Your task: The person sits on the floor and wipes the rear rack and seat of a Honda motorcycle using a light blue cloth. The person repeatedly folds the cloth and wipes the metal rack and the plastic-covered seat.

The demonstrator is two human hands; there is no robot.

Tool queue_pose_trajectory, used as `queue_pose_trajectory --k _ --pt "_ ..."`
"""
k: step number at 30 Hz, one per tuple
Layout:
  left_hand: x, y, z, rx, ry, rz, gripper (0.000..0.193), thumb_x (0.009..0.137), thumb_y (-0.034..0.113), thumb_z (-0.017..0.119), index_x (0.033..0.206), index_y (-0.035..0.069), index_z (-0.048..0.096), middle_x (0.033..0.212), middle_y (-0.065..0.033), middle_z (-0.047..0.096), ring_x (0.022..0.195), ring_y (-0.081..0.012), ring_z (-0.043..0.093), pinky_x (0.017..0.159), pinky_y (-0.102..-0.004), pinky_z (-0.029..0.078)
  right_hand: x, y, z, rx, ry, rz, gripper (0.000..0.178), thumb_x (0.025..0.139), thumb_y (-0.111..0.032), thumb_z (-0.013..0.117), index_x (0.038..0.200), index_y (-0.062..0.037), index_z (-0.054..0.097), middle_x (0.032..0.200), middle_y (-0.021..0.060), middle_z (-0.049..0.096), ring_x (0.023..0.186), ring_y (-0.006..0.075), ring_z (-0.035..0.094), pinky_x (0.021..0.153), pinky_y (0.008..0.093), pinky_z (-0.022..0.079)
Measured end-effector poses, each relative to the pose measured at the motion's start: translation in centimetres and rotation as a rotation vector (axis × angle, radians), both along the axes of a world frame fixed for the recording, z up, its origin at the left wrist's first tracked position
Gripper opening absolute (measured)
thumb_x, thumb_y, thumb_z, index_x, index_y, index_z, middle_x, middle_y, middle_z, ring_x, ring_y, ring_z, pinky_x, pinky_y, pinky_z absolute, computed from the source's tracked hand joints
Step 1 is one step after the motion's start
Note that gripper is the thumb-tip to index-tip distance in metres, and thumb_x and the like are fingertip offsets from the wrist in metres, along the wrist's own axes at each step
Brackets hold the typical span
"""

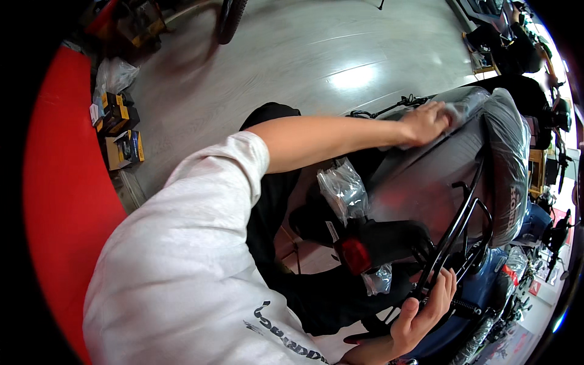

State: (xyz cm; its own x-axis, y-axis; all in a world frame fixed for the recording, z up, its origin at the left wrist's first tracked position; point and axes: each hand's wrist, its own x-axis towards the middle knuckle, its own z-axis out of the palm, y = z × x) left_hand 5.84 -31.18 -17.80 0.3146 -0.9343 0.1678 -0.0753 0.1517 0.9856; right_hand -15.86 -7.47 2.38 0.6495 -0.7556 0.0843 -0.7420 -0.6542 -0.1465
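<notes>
My left hand [426, 124] is pressed on the grey body panel [450, 155] of a scooter or motorbike, its fingers closed round a crumpled greyish cloth [454, 114]. Motion blurs it, so the cloth's exact kind is uncertain. My right hand [427, 309] is beside the black tubular rear rack [453, 243], fingers stretched and thumb apart; its fingertips seem to touch the tubes. A black tail piece with a red rear light [355, 254] lies between my arms. Clear plastic bags [344, 187] hang by it. The seat [508, 170] is wrapped in clear plastic.
Several small black-and-yellow boxes [125, 137] stand on the floor by a red surface [67, 201] at the left. A tyre [232, 19] shows at the top. More bikes and handlebars [555, 234] line the right side. Another person [520, 48] is at the top right.
</notes>
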Motion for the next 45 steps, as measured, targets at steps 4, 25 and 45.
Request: queue_pose_trajectory --k 4,25,45 --pt "-1.3 3.6 1.7 -0.115 -0.22 -0.09 0.068 0.099 0.043 0.044 0.152 0.002 0.031 0.158 -0.0253 0.025 0.148 -0.0411 0.021 0.121 -0.0439 0.019 0.0 0.5 -0.7 -0.042 -0.098 -0.03 0.066 0.1 -0.049 0.044 0.127 0.0107 0.051 0.111 0.0232 0.06 0.117 0.0421 0.051 0.102 0.0491 0.036" --pt "2.6 -19.3 -2.1 0.048 0.328 -0.266 0.05 0.099 0.04 0.039 0.122 0.004 0.064 0.122 -0.0148 0.064 0.109 -0.0232 0.058 0.095 -0.0363 0.042 1.2 -0.3 0.3 0.063 -0.058 -0.052 0.074 0.09 -0.058 0.052 0.118 0.011 0.055 0.106 0.0286 0.061 0.096 0.0488 0.058 0.092 0.0601 0.044" --pt "-1.2 7.0 -1.6 0.334 0.347 0.035 0.046 0.097 0.043 0.045 0.127 0.011 0.059 0.12 -0.0207 0.065 0.112 -0.0403 0.06 0.095 -0.0426 0.046 0.8 -1.0 -0.8 -0.054 -0.181 0.058 0.059 0.089 -0.043 0.06 0.11 0.0121 0.06 0.101 0.0289 0.063 0.094 0.0501 0.059 0.089 0.0554 0.047"
